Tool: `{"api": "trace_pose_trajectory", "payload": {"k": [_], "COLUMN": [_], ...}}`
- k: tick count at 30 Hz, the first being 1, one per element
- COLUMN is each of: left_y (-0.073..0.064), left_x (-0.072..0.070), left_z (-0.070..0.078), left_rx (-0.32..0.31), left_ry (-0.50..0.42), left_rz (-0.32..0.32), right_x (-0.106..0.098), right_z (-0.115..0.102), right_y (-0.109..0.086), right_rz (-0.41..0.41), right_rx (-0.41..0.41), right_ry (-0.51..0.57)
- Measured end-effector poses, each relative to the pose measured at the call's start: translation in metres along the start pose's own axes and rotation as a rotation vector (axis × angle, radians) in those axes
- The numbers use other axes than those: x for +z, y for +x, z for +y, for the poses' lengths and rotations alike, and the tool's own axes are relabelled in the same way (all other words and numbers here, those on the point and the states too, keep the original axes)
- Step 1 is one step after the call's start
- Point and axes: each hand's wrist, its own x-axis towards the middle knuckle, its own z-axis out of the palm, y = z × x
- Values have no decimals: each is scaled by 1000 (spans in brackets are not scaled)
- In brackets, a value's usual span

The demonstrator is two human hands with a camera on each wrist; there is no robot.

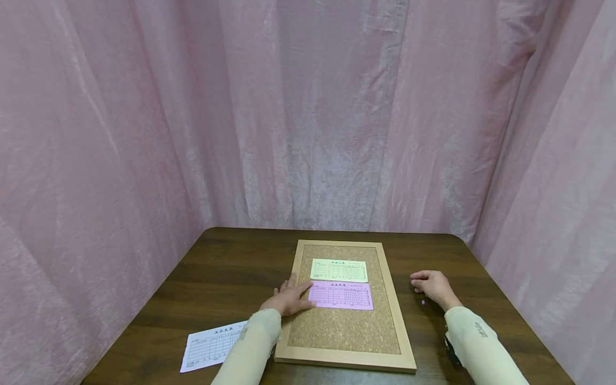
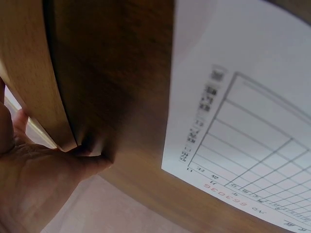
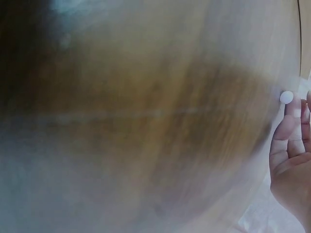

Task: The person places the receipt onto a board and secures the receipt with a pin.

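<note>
left hand [image 1: 289, 300] on corkboard [image 1: 344, 332], red digits [image 2: 226, 194] legible only from left wrist

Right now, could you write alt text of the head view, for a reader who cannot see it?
A person's left hand rests on a framed corkboard, at the edge of a purple form below a green form. The right hand is right of the corkboard, near a small purple object on the table; a white form lies at left.

Pink curtains [image 1: 332, 117] hang way past the right hand [image 1: 435, 287]. Brown wood table [image 1: 231, 283] under it, maybe glossy, wrist view's blurry.
</note>
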Motion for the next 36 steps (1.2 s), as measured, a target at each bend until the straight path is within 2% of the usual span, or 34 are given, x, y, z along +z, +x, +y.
{"api": "trace_pose_trajectory", "payload": {"k": [9,20,30,36], "left_y": [0,2,2,2], "left_x": [0,1,2,1], "left_z": [0,-2,-2,-2], "left_rx": [1,-2,-4,-6], "left_ry": [7,2,6,10], "left_rz": [-1,3,1,2], "right_x": [-1,-2,-2,-2], "right_z": [-1,-1,1,0], "right_y": [0,0,1,0], "right_rz": [6,-24,-18,-7], "right_rx": [31,-1,-7,-17], "right_ry": [-1,0,22,-38]}}
